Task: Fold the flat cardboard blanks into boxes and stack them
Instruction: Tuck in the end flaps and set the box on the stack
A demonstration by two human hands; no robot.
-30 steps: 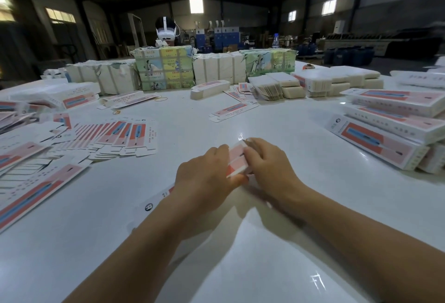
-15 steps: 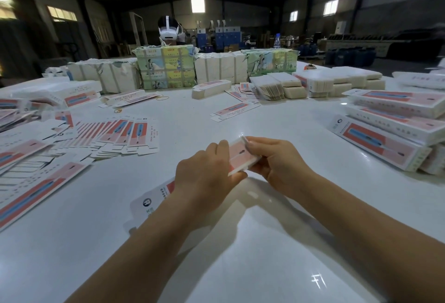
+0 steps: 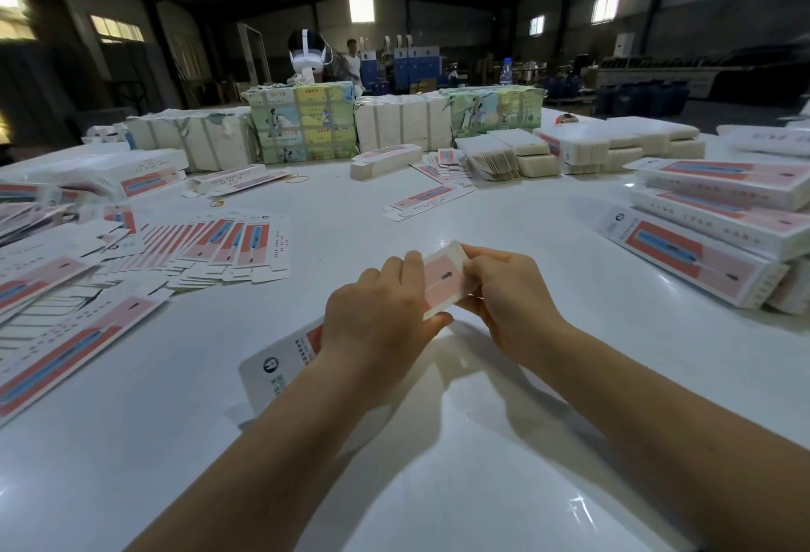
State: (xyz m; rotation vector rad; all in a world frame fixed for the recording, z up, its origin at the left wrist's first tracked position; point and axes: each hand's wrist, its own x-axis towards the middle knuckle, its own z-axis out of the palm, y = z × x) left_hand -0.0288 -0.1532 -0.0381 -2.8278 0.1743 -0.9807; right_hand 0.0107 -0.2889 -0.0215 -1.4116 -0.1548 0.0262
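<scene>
Right now your left hand has its grip curled round the middle of the box, thumb under its near edge, while your right hand pinches the far end with bent fingers. You hold the box just above the desk, well apart from the fanned blanks to its left and the stack to its right.
</scene>
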